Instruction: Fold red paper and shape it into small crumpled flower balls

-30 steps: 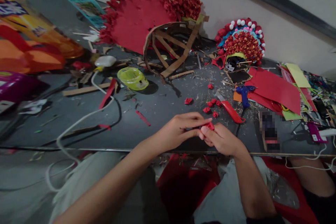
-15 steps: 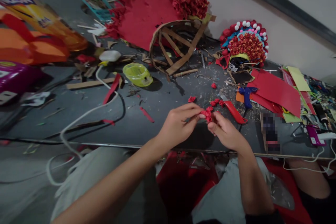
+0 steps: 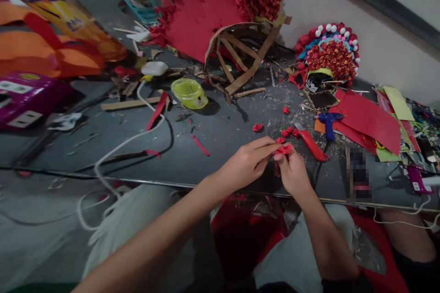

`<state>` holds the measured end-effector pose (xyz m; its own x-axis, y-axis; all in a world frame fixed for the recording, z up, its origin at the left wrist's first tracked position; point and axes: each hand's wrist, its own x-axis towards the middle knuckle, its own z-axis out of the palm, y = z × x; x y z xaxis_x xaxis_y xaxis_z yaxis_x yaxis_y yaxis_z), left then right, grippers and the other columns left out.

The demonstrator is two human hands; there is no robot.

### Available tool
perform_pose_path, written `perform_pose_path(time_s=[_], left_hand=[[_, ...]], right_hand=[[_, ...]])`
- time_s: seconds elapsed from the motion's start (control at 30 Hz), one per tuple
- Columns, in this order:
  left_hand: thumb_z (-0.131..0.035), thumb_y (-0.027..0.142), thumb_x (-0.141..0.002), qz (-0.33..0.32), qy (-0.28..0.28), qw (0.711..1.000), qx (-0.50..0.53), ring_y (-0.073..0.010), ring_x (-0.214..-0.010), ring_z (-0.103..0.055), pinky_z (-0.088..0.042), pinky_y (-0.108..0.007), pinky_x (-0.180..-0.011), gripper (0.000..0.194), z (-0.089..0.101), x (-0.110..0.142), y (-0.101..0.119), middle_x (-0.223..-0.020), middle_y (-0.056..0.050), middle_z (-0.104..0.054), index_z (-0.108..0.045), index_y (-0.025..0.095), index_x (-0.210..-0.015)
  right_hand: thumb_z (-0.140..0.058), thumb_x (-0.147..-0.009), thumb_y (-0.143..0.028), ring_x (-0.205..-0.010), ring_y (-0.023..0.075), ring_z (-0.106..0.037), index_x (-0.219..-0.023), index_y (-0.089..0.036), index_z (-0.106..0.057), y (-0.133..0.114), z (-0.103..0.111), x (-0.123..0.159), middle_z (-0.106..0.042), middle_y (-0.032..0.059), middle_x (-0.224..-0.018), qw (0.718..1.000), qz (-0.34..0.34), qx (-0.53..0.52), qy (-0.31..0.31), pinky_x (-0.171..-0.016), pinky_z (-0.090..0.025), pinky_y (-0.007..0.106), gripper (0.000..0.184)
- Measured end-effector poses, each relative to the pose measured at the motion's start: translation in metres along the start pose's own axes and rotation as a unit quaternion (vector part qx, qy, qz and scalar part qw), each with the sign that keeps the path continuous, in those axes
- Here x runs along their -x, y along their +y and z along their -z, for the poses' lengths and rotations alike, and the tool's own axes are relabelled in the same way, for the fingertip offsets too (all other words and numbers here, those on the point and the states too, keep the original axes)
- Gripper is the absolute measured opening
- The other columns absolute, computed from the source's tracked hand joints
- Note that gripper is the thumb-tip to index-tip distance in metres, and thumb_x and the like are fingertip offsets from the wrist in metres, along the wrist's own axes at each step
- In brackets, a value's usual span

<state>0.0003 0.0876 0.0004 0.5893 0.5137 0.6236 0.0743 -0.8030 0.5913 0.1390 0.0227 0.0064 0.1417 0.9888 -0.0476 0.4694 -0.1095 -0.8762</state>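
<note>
My left hand (image 3: 248, 163) and my right hand (image 3: 292, 171) meet above the near edge of the dark table (image 3: 213, 146). Both pinch one small red paper piece (image 3: 284, 149) between their fingertips. Just beyond the fingers lie several small folded red paper bits (image 3: 288, 132) and a red utility knife (image 3: 311, 144). Another red bit (image 3: 257, 127) lies a little further left.
A cardboard frame with a red paper fan (image 3: 227, 32) stands at the back. To its right sit a red flower headdress (image 3: 328, 57), red paper sheets (image 3: 369, 119) and a blue glue gun (image 3: 328, 121). A yellow-green tape holder (image 3: 189, 93) and white cable (image 3: 137, 137) lie left.
The hands lifted the red piece away from the table edge, toward the pile of bits, then closed tighter together. The camera view drifted left, so the table's things sit further right.
</note>
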Motion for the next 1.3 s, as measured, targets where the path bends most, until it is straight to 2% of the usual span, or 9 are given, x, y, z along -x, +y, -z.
perform_pose_path(time_s=[0.13,0.27,0.5,0.57,0.7,0.8,0.87,1.1,1.3], left_hand=[[-0.036,0.001,-0.088,0.005,-0.054,0.998,-0.025,-0.0187,-0.100,-0.060,-0.055,-0.034,-0.087,0.039,0.000,0.003,0.002,-0.108,-0.014,-0.060,-0.054,0.011,-0.121],[-0.034,0.002,-0.089,0.018,-0.090,0.995,-0.026,-0.0207,-0.105,-0.057,-0.053,-0.040,-0.091,0.046,0.002,0.003,0.007,-0.114,-0.015,-0.055,-0.045,0.012,-0.132],[-0.044,0.019,-0.094,0.067,-0.138,0.979,0.136,-0.0182,-0.103,-0.055,-0.049,-0.035,-0.092,0.044,0.012,-0.006,0.016,-0.109,-0.010,-0.053,-0.042,0.019,-0.137],[-0.048,0.024,-0.094,0.074,-0.132,0.975,0.165,-0.0167,-0.097,-0.055,-0.050,-0.033,-0.088,0.045,0.012,-0.006,0.015,-0.104,-0.008,-0.053,-0.042,0.022,-0.138],[-0.052,0.029,-0.092,0.081,-0.114,0.970,0.199,-0.0121,-0.078,-0.054,-0.049,-0.025,-0.076,0.037,0.012,-0.006,0.012,-0.086,-0.002,-0.053,-0.053,0.021,-0.129],[-0.054,0.033,-0.091,0.082,-0.134,0.964,0.216,-0.0109,-0.072,-0.055,-0.047,-0.022,-0.070,0.024,0.012,-0.007,0.014,-0.080,-0.002,-0.055,-0.068,0.016,-0.102],[-0.052,0.035,-0.092,0.088,-0.132,0.964,0.213,-0.0105,-0.070,-0.055,-0.047,-0.021,-0.068,0.026,0.011,-0.008,0.017,-0.078,-0.002,-0.056,-0.070,0.015,-0.093],[-0.052,0.031,-0.092,0.062,-0.071,0.986,0.137,-0.0113,-0.072,-0.057,-0.049,-0.021,-0.067,0.024,0.010,-0.007,0.021,-0.081,-0.004,-0.058,-0.065,0.015,-0.105],[-0.049,0.027,-0.093,0.035,-0.067,0.988,0.132,-0.0112,-0.067,-0.057,-0.048,-0.020,-0.062,0.019,0.017,-0.009,0.025,-0.077,-0.004,-0.061,-0.062,0.014,-0.091]], right_hand=[[-0.023,-0.090,-0.055,-0.054,0.0191,-0.058,-0.089,-0.017,-0.052,-0.004,0.001,0.003,-0.059,0.0050,-0.062,0.986,0.025,0.152,0.067,-0.053,-0.036,0.027,0.048],[-0.021,-0.090,-0.048,-0.053,0.0197,-0.056,-0.079,-0.018,-0.054,-0.006,0.007,0.003,-0.059,0.0069,-0.058,0.977,0.022,0.206,0.050,-0.054,-0.033,0.029,0.046],[-0.031,-0.090,-0.053,-0.045,0.0104,-0.041,-0.053,-0.022,-0.038,-0.011,0.013,0.008,-0.041,-0.0023,-0.047,1.000,0.005,-0.002,0.004,-0.051,-0.030,0.026,0.049],[-0.033,-0.089,-0.054,-0.044,0.0085,-0.036,-0.052,-0.021,-0.037,-0.013,0.016,0.008,-0.037,-0.0043,-0.046,0.995,-0.026,-0.084,-0.044,-0.049,-0.029,0.025,0.050],[-0.038,-0.088,-0.056,-0.042,0.0055,-0.025,-0.060,-0.019,-0.044,-0.014,0.028,0.005,-0.031,-0.0082,-0.047,0.932,-0.076,-0.234,-0.264,-0.043,-0.022,0.022,0.047],[-0.042,-0.086,-0.058,-0.040,0.0041,-0.021,-0.063,-0.019,-0.044,-0.012,0.035,0.001,-0.028,-0.0109,-0.045,0.886,-0.080,-0.289,-0.354,-0.040,-0.018,0.020,0.045],[-0.046,-0.083,-0.061,-0.037,0.0033,-0.019,-0.062,-0.019,-0.041,-0.009,0.037,-0.002,-0.027,-0.0120,-0.043,0.871,-0.094,-0.314,-0.367,-0.037,-0.015,0.020,0.047],[-0.051,-0.072,-0.073,-0.031,0.0015,-0.012,-0.056,-0.022,-0.031,-0.003,0.028,-0.006,-0.025,-0.0136,-0.035,0.840,-0.166,-0.349,-0.380,-0.032,-0.007,0.018,0.057],[-0.053,-0.072,-0.072,-0.033,0.0016,-0.015,-0.060,-0.021,-0.035,-0.003,0.016,0.000,-0.025,-0.0135,-0.042,0.766,-0.178,-0.448,-0.425,-0.032,-0.012,0.016,0.055]])
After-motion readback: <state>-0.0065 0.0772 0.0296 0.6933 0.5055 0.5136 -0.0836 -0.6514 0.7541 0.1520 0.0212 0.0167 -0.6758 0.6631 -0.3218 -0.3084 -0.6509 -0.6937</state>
